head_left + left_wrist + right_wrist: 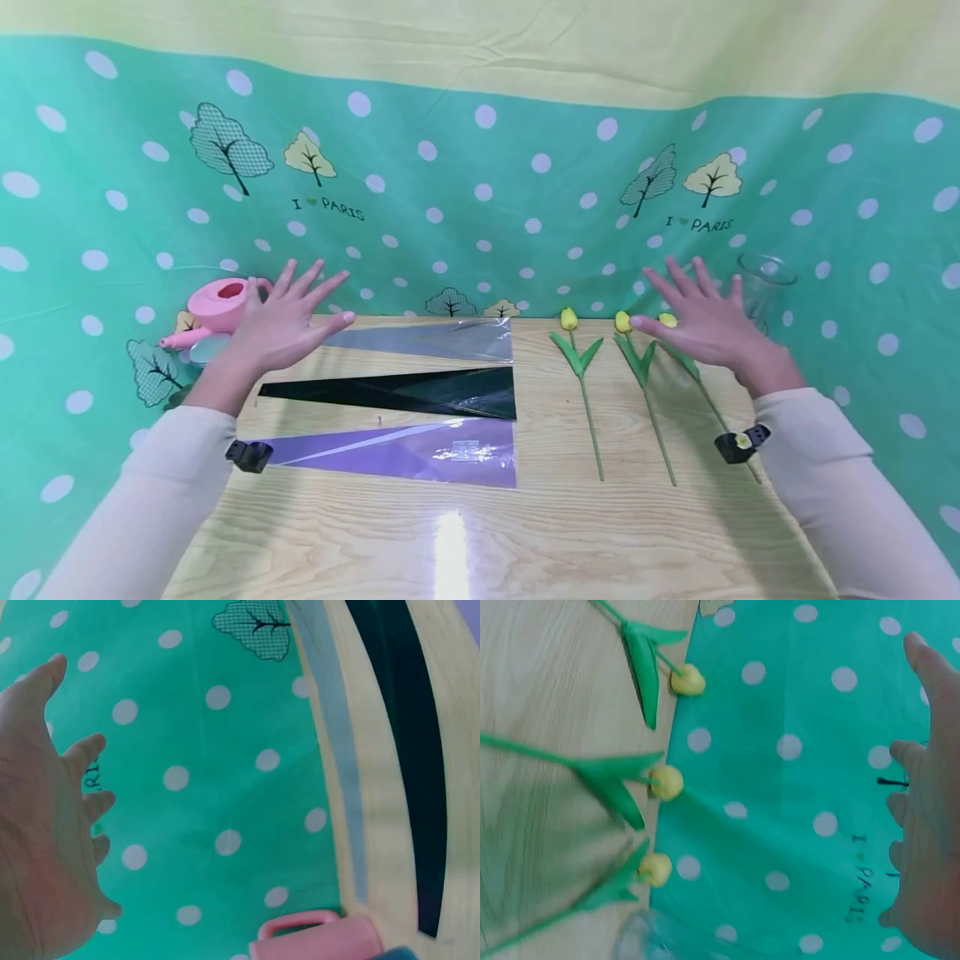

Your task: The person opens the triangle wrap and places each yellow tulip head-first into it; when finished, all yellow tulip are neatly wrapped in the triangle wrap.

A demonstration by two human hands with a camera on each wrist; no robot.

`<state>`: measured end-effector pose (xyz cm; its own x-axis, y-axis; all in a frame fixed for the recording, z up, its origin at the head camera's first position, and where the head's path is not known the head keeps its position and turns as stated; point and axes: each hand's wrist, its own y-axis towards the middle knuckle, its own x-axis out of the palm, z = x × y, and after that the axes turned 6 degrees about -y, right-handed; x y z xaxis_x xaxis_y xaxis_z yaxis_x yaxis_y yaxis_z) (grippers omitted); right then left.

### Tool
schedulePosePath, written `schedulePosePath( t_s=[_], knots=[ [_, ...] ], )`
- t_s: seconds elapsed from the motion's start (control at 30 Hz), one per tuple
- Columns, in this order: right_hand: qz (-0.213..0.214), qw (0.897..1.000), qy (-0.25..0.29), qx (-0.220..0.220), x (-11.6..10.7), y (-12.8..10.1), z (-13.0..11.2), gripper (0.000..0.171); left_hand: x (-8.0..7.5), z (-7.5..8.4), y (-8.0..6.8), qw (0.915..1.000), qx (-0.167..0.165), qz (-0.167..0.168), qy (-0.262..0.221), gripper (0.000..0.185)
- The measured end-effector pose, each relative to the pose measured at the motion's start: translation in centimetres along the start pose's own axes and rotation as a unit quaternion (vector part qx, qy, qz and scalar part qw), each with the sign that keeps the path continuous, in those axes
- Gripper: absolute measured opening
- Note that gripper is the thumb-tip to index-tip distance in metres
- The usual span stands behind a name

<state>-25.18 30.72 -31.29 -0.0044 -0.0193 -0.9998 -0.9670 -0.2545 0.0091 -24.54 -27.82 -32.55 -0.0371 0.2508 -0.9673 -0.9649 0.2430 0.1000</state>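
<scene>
My left hand [281, 325] is raised above the table with its fingers spread, holding nothing. Close by it lie three tapered plastic sleeves: a clear greyish one [450, 340], a black one [420, 393] and a purple one [405, 454]. A pink watering can [213, 310] is partly hidden behind that hand. My right hand [705, 321], also spread and holding nothing, hovers near three yellow artificial tulips with green leaves: a left tulip [569, 319], a middle tulip [623, 322] and a right tulip [701, 383]. The right hand covers part of the rightmost flower.
A clear glass vase [763, 287] stands at the back right, partly behind the right hand. Green polka-dot cloth [480, 217] rises behind and beside the wooden table [360, 542]. A pale bluish item [208, 350] sits below the watering can.
</scene>
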Motion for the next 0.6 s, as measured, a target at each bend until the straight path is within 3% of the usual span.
schedulePosePath(
  t_s=[0.37,0.6],
  knots=[
    [0.021,0.997,0.057,-0.039,3.9,4.1,-3.5,0.087,4.0,1.1,2.7,0.9992,0.019,0.022,-0.028,0.079],
    [0.025,0.985,0.153,-0.068,7.6,7.5,-7.1,0.077,7.7,2.1,4.6,0.9956,0.041,0.018,-0.083,0.069]
  ],
)
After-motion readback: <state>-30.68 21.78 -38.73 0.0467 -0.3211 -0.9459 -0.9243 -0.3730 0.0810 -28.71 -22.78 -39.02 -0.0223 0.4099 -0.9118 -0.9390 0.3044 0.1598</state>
